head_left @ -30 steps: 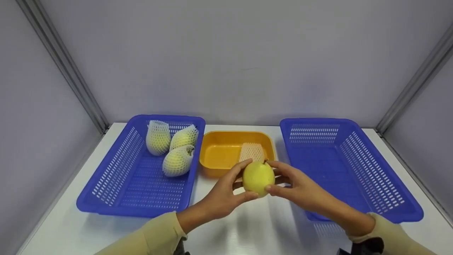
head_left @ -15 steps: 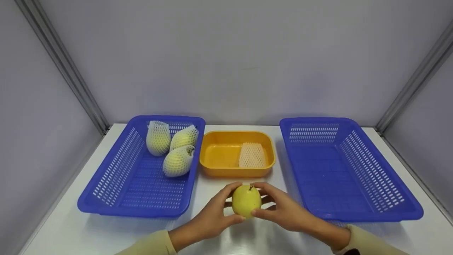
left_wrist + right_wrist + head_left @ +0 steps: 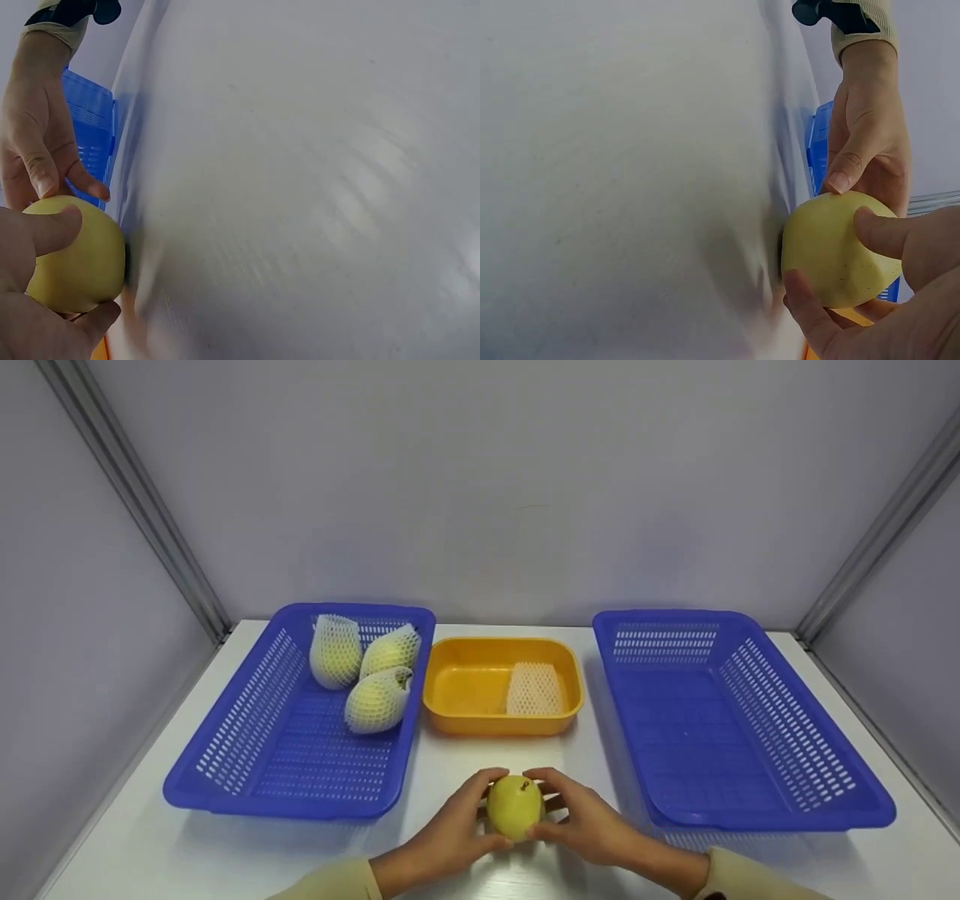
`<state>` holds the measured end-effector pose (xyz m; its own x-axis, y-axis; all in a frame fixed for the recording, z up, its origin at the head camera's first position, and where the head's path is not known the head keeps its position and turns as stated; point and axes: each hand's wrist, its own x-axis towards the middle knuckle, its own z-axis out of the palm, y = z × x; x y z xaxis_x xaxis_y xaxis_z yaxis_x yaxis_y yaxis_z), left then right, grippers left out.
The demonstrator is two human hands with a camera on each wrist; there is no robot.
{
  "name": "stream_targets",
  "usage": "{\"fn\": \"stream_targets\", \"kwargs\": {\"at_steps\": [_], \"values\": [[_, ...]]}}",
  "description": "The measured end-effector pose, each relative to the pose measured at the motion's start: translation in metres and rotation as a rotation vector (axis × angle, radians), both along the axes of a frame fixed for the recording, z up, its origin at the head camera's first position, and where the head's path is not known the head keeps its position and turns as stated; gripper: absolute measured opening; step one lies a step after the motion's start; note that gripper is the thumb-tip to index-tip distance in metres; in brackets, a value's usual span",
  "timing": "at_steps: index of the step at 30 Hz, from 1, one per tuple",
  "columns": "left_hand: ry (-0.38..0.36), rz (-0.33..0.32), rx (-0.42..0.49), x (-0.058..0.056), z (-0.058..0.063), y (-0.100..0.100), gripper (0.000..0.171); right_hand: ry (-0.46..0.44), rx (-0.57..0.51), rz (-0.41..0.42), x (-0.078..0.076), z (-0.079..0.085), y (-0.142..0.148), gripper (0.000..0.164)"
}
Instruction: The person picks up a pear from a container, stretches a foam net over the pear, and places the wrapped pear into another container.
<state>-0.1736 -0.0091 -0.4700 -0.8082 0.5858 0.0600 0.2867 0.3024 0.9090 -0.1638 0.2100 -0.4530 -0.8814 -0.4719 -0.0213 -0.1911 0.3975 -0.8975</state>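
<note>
A bare yellow pear (image 3: 514, 808) with a short brown stem is held between both hands near the front of the table. My left hand (image 3: 450, 836) grips its left side, thumb low and fingers curving behind. On the opposite side, my right hand (image 3: 589, 826) holds it in a mirrored grip. Seen from the left wrist, the pear (image 3: 86, 262) is close over the white surface, with a dark shadow right at its underside. The right wrist view shows both thumbs on the pear (image 3: 832, 244); its far side is hidden by fingers.
To the left, a blue basket (image 3: 300, 802) holds three pears (image 3: 379, 703) in white foam nets. An orange tray (image 3: 499, 725) with a foam net (image 3: 534, 690) stands in the middle. Another blue basket (image 3: 705, 735) is at the right. Walls close off the back and sides.
Both hands have brought the pear toward the front edge, slightly left and down to the table surface. It was earlier held up in front of the orange tray, overlapping the foam net.
</note>
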Motion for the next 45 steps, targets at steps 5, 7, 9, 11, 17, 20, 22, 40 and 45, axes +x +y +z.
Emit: {"fn": "stream_targets", "kwargs": {"at_steps": [5,7,9,11,17,20,22,40,45], "values": [[0.008,0.016,0.006,-0.005,-0.004,0.001,0.073,0.034,0.026,-0.015,-0.004,-0.002,0.0,0.065],[0.02,0.012,0.006,-0.007,-0.005,0.002,0.074,0.051,0.036,-0.025,-0.005,-0.002,0.0,0.065],[0.029,0.008,0.009,-0.009,-0.006,0.002,0.075,0.064,0.044,-0.033,-0.006,-0.002,0.0,0.065],[0.03,0.006,0.016,-0.011,-0.007,0.001,0.076,0.083,0.048,-0.041,-0.007,-0.002,-0.001,0.065],[0.009,0.006,0.054,-0.014,-0.01,0.002,0.075,0.114,0.053,-0.059,-0.008,-0.003,-0.001,0.066],[-0.005,0.02,0.083,-0.012,-0.011,0.002,0.074,0.141,0.061,-0.06,-0.008,-0.004,-0.002,0.065],[0.0,0.066,0.113,-0.011,-0.012,0.003,0.072,0.159,0.065,-0.061,-0.007,-0.005,-0.003,0.065],[-0.296,0.784,0.408,-0.058,-0.001,0.033,0.032,0.163,0.168,-0.016,-0.011,0.003,-0.001,0.067],[-0.334,0.775,0.412,-0.06,0.0,0.035,0.034,0.194,0.337,0.09,-0.013,0.03,0.0,0.068]]}}
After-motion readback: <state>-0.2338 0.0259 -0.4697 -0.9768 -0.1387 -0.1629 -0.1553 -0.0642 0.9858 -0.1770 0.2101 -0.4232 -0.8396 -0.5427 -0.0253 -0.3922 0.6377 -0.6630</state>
